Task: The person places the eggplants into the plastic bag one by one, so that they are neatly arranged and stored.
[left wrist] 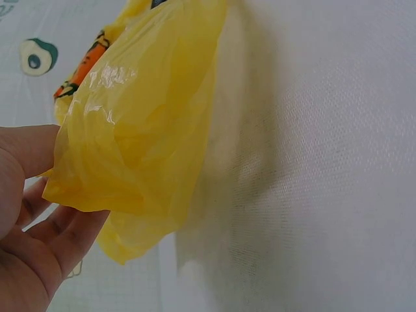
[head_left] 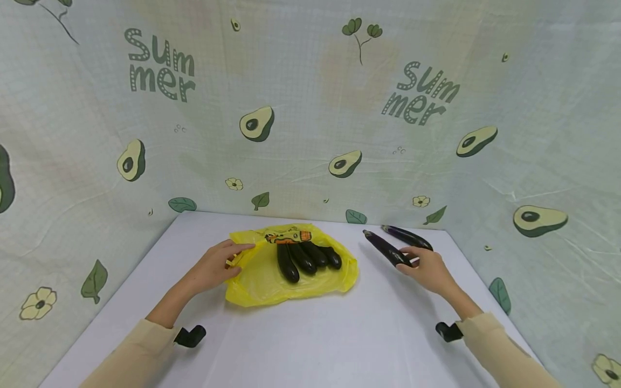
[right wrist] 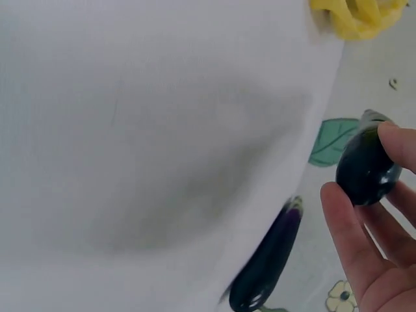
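Note:
A yellow plastic bag (head_left: 259, 288) lies on its side, its mouth spread toward me. Several dark eggplants (head_left: 288, 265) rest side by side inside it, their far ends hidden under the bag's printed upper edge. My left hand (head_left: 213, 265) holds the bag's left edge between thumb and fingers, and the left wrist view shows the thin film (left wrist: 136, 143) there. On the right, my right hand (head_left: 430, 270) grips an eggplant (head_left: 383, 248) by its near end, stem pointing away and left. It is held above the table. Behind it another eggplant (head_left: 408, 237) lies on the table.
The white table (head_left: 310, 345) ends at a printed cloth backdrop (head_left: 301, 97), which also rises on both sides. The loose eggplant (right wrist: 270, 257) lies close to the table's back edge.

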Demonstrator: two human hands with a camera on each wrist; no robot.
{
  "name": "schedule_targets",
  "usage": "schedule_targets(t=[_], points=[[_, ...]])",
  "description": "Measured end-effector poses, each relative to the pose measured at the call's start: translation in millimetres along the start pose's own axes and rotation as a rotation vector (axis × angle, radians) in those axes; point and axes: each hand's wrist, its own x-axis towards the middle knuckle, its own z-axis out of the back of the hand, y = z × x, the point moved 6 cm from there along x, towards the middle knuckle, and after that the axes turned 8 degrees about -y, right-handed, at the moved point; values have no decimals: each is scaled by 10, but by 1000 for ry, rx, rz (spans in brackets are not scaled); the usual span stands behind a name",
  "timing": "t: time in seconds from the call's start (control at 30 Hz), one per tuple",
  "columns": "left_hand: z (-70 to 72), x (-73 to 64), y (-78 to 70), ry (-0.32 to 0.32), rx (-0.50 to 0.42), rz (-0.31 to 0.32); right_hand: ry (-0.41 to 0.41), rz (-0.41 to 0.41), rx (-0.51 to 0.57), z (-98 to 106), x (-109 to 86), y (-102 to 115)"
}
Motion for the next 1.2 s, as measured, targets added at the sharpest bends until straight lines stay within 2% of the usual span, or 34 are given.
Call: schedule_targets(t=[0.3,0.6,0.87,1.2], points=[[10,3,-22,-3,4,-13,11,23,35,35,-118,409],[1,5,-28,-2,5,0,36,39,75,-33,-244,801],[3,6,-39,-5,11,-2,66,43,137,-172,-311,1047],[4,8,-28,-9,17,-12,106,44,196,-382,-300,1338]])
